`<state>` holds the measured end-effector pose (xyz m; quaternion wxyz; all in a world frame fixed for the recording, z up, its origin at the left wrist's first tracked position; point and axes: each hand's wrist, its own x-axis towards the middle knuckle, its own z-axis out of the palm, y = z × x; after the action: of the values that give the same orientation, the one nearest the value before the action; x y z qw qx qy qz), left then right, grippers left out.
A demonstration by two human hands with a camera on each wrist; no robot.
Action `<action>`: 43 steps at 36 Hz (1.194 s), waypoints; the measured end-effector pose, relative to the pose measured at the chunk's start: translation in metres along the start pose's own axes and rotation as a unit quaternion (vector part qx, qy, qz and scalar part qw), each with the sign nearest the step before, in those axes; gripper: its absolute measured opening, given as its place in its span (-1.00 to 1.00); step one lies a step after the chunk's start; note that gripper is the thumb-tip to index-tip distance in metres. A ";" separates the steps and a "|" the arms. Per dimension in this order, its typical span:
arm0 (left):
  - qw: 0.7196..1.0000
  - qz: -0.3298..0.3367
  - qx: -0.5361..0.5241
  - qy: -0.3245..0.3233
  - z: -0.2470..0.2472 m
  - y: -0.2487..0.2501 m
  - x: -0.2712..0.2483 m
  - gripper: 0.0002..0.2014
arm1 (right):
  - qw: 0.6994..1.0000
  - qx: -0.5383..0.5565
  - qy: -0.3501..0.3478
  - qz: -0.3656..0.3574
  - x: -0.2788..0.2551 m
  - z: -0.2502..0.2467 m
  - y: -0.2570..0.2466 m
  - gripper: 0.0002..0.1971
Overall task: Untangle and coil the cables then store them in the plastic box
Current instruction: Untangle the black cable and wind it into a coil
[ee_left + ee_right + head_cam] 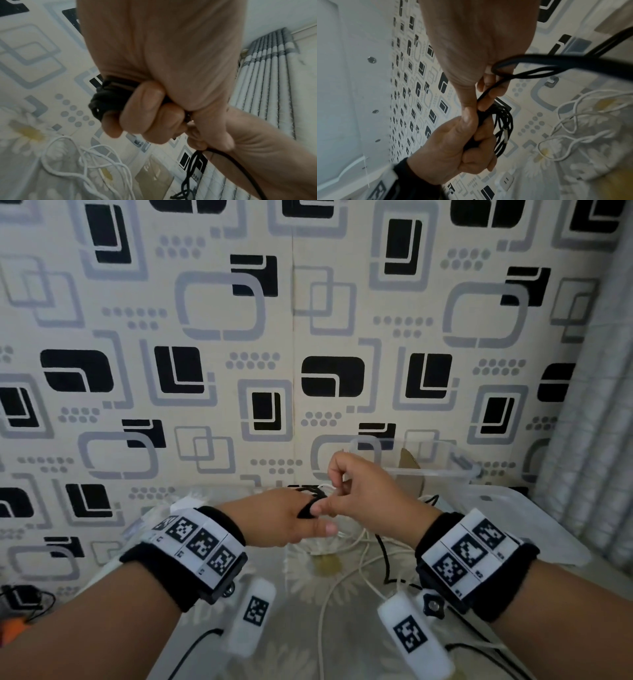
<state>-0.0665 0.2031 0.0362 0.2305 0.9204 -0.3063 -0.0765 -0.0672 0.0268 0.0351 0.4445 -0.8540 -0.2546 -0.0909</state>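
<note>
Gripping black cable (503, 129) coil, thin, multi-looped.

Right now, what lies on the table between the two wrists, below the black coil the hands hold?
In the head view, loose white cable and a trailing length of the black cable lie on the floral tablecloth.
</note>
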 end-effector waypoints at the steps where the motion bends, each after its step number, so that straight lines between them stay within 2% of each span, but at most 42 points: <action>1: 1.000 -0.006 0.002 0.004 0.001 0.000 0.001 -0.60 | 1.000 0.014 -0.011 0.006 0.000 0.000 0.001 -0.59; 3: 1.000 -0.019 -0.006 0.023 0.002 -0.002 0.002 -0.54 | 1.000 0.027 -0.010 0.008 0.001 -0.004 0.001 -0.67; 6: 0.998 -0.031 -0.022 0.060 0.001 -0.008 0.001 -0.54 | 0.996 0.071 0.042 0.026 0.003 -0.016 0.002 -0.84; 7: 0.996 -0.036 -0.039 0.070 0.001 -0.010 0.000 -0.55 | 0.993 0.093 0.055 0.038 0.004 -0.021 0.003 -0.83; 10: 0.988 -0.040 -0.108 0.102 -0.001 -0.014 0.000 -0.55 | 0.988 0.128 0.045 0.070 0.001 -0.033 0.007 -0.64; 13: 0.983 -0.042 -0.114 0.141 -0.003 -0.016 0.000 -0.54 | 0.992 0.067 -0.015 0.106 -0.007 -0.034 0.013 -0.38; 15: 0.980 -0.042 -0.094 0.170 -0.004 -0.013 0.001 -0.53 | 0.991 0.039 -0.050 0.120 -0.013 -0.031 0.016 -0.31; 17: 0.977 -0.045 -0.076 0.193 -0.006 -0.010 0.002 -0.53 | 0.990 0.007 -0.078 0.114 -0.018 -0.027 0.020 -0.39; 19: 0.973 -0.050 -0.089 0.205 -0.007 -0.011 0.003 -0.52 | 0.993 -0.046 -0.077 0.074 -0.021 -0.021 0.019 -0.64; 21: 0.971 -0.050 -0.116 0.204 -0.008 -0.013 0.004 -0.50 | 0.998 -0.002 -0.034 0.051 -0.022 -0.017 0.016 -0.81; 24: 0.965 -0.062 -0.125 0.222 -0.007 -0.017 0.005 -0.49 | 0.985 0.144 0.047 0.077 -0.019 -0.017 0.014 -0.71; 27: 0.948 -0.072 -0.148 0.273 -0.010 -0.020 0.007 -0.52 | 0.967 0.196 0.131 0.095 -0.012 -0.022 0.018 -0.67; 31: 0.918 -0.090 -0.197 0.332 -0.014 -0.025 0.009 -0.50 | 0.952 0.202 0.212 0.090 -0.005 -0.028 0.022 -0.64; 35: 0.903 -0.107 -0.219 0.353 -0.017 -0.028 0.012 -0.48 | 0.942 0.156 0.290 0.066 -0.002 -0.041 0.023 -0.64; 38: 0.889 -0.125 -0.252 0.360 -0.018 -0.032 0.014 -0.48 | 0.922 0.159 0.347 0.068 0.003 -0.058 0.023 -0.63; 43: 0.842 -0.163 -0.348 0.378 -0.022 -0.039 0.014 -0.51 | 0.882 0.212 0.414 0.075 0.007 -0.081 0.025 -0.63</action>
<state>-0.0282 0.2302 0.0376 0.6173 0.7743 0.0061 0.1393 -0.0429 -0.0482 0.0674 0.6857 -0.6404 0.0041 -0.3460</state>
